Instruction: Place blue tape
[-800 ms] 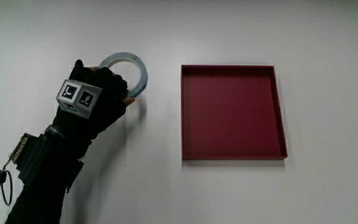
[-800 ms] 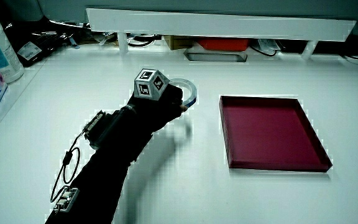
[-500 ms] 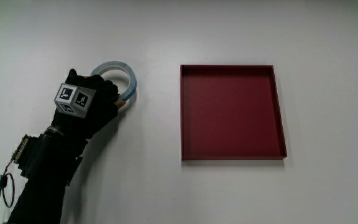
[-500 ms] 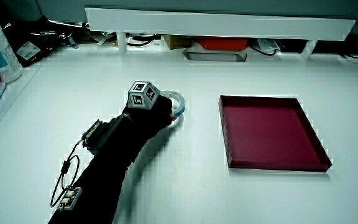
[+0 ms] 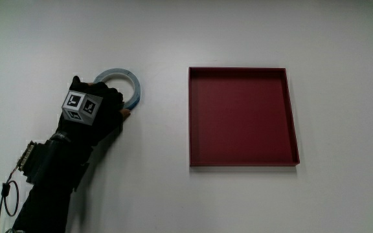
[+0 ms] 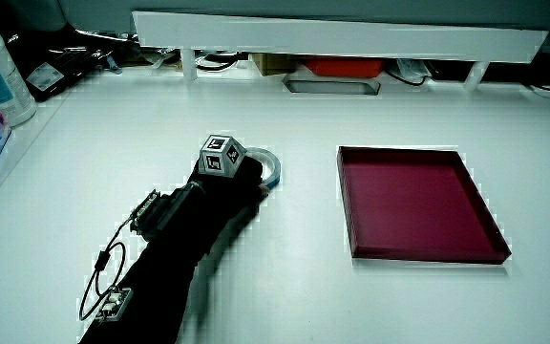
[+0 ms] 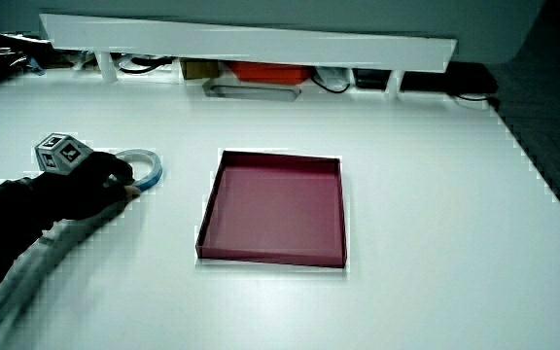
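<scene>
Curled black-gloved fingers (image 5: pixel 116 103) close around the near rim of the blue tape (image 5: pixel 129 79), a thin, flat ring of pale blue with a wide open centre. The hand (image 5: pixel 90 111) grips the part of the ring nearest the person, and the rest of the loop shows free past the fingertips. In the main view the tape appears to lie flat on or just above the white table (image 5: pixel 173 207); whether it touches the surface cannot be told. On the back of the hand sits a small patterned cube (image 5: pixel 82 107), white with black square markings on its faces. A black-sleeved forearm (image 5: pixel 47 181) runs from the hand back toward the person, with a small metal fitting and a thin looped cable at the wrist.

In both side views the same grasp shows: the hand (image 6: pixel 229 178) with the cube on top and the ring (image 6: pixel 269 162) lying low at the fingertips, and again the hand (image 7: pixel 95 185) with the ring (image 7: pixel 145 165) close to the table.

Beside the tape, well apart from it, lies a shallow square tray (image 5: pixel 193 116) in dark red, with thin upright walls and a smooth flat floor. The table itself is plain, matte and white. A low white partition (image 6: pixel 351 38) stands at the table's edge farthest from the person.
</scene>
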